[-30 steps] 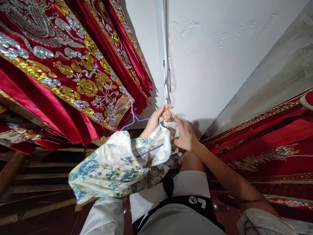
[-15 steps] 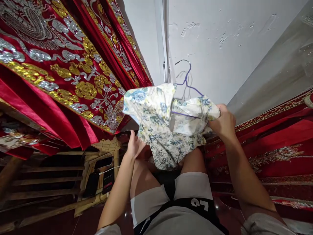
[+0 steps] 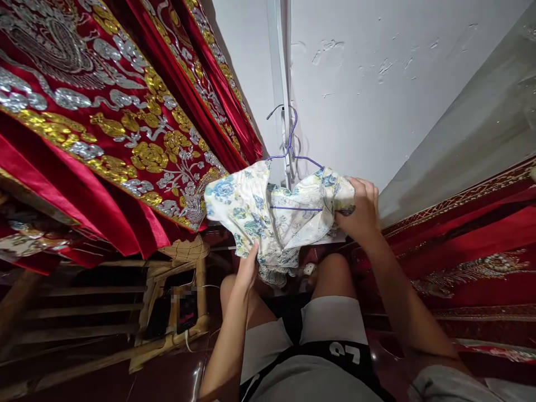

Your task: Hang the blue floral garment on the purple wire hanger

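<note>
A white floral top (image 3: 247, 215) with blue and yellow flowers, a V-neck and a gathered lower part hangs on a thin purple hanger (image 3: 290, 146) in front of me. The hanger's hook points up and curves left, and its lower bar shows through the neckline. My right hand (image 3: 360, 209) is closed on the sleeve at the right. Lower down at the left side, my left hand (image 3: 248, 268) grips the cloth, its thumb in front and its fingers hidden behind. Below the neckline the fabric bunches over my knees.
Red garments with gold and silver sequins (image 3: 151, 159) hang at the left; more red embroidered cloth (image 3: 473, 268) is at the right. A white wall (image 3: 347, 84) stands ahead. A bamboo stool or chair (image 3: 201, 290) at lower left carries a phone (image 3: 186, 310) with a white cable.
The top and hanger have moved left and straightened. My left hand has gone from spread beside the cloth to gripping its lower left side. My right hand has moved left with the sleeve.
</note>
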The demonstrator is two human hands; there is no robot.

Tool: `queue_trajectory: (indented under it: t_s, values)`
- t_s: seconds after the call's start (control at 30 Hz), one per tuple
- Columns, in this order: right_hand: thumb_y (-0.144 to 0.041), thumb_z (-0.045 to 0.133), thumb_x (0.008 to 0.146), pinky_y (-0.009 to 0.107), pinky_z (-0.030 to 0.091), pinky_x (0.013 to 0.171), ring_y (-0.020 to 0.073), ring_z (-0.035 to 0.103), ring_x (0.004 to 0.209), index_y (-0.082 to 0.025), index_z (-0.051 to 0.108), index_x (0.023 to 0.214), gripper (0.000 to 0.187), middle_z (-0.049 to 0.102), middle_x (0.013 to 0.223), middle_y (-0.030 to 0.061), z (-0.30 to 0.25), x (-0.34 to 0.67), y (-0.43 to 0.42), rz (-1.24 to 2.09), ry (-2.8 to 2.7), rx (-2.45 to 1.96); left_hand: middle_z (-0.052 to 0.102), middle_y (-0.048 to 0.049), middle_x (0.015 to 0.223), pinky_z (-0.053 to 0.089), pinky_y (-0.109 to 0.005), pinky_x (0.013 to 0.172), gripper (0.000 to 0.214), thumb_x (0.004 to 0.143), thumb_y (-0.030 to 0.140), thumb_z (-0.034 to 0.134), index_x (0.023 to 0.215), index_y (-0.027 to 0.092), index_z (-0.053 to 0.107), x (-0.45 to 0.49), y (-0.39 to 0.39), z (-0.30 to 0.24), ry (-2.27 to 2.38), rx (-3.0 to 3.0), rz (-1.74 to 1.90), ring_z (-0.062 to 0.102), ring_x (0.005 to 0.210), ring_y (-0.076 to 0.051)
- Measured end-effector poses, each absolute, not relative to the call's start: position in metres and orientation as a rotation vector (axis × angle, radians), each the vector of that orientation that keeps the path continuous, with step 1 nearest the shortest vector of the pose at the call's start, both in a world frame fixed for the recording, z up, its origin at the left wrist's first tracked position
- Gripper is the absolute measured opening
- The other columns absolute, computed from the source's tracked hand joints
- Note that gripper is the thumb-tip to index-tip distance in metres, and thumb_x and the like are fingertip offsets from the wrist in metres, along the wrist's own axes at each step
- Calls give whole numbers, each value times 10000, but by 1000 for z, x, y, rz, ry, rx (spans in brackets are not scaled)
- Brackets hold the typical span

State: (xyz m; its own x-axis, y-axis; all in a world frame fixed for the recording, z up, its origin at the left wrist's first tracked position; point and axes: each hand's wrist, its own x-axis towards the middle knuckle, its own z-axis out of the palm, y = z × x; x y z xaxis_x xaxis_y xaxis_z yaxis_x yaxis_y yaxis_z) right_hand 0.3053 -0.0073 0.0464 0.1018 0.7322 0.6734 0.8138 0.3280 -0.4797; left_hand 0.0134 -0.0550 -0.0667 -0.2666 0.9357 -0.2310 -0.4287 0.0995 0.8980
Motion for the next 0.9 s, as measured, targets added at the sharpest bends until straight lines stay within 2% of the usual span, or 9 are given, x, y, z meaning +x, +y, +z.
queue_trajectory:
  t_s: [0.07,0.1,0.17,0.23,0.33,0.4,0.57,0.7,0.9]
  values:
    - [-338,701,733,526,402,1089,358,475,1317,-209,529,1326,631,515,1381,173,29,301,-20,-58,-1450,-1386,605,-92,1488,283,-438,1290,651,767,516,814,1324,234,630,19,-64,-74,1173,537,1441,379,1535,-287]
    - [-379,684,777,517,410,1081,343,490,1301,-208,537,1303,572,520,1360,168,19,296,-28,5,-1307,-1388,603,-91,1491,290,-438,1288,635,766,527,813,1302,231,642,22,-69,-76,1175,503,1429,384,1533,-285]
    - [-461,613,857,470,471,989,296,579,1136,-210,569,1181,413,594,1184,131,-6,280,-44,238,-1038,-1401,602,-84,1492,297,-441,1286,601,738,522,837,1238,231,672,28,-78,-77,1198,454,1391,388,1530,-289]
    - [-538,530,911,412,511,850,250,617,902,-223,581,1007,333,629,943,81,-32,257,-59,642,-964,-1388,620,-84,1471,309,-448,1281,573,710,484,867,1193,230,692,35,-84,-74,1207,482,1334,407,1518,-299]
    - [-645,477,946,364,496,729,212,589,710,-240,553,810,434,614,737,43,-56,221,-74,1273,-1242,-1206,643,-96,1438,328,-445,1267,612,726,445,866,1261,217,674,44,-89,-63,1146,632,1294,482,1463,-295]
    - [-660,468,963,337,469,700,185,558,648,-233,544,774,473,587,657,15,-59,205,-79,1473,-1412,-1067,641,-105,1437,334,-442,1260,667,747,449,853,1331,206,639,48,-90,-57,1122,681,1313,517,1431,-292]
    - [-556,486,983,288,387,640,146,477,598,-216,556,753,416,525,602,-25,-57,196,-81,1459,-1432,-1041,601,-86,1483,321,-409,1264,651,790,400,826,1380,239,603,53,-97,-54,1214,694,1414,484,1461,-274]
    - [-490,533,948,285,388,650,153,504,625,-220,517,718,355,521,619,-25,-69,200,-84,1390,-1337,-1166,605,-90,1478,327,-404,1265,677,776,380,833,1390,226,594,58,-102,-54,1235,720,1425,441,1493,-283]
    - [-481,539,950,287,422,670,157,546,655,-233,583,966,252,580,708,-30,-74,197,-89,1359,-1381,-1156,628,-71,1444,340,-401,1259,609,806,372,802,1369,254,601,64,-102,-48,1156,732,1359,503,1444,-261]
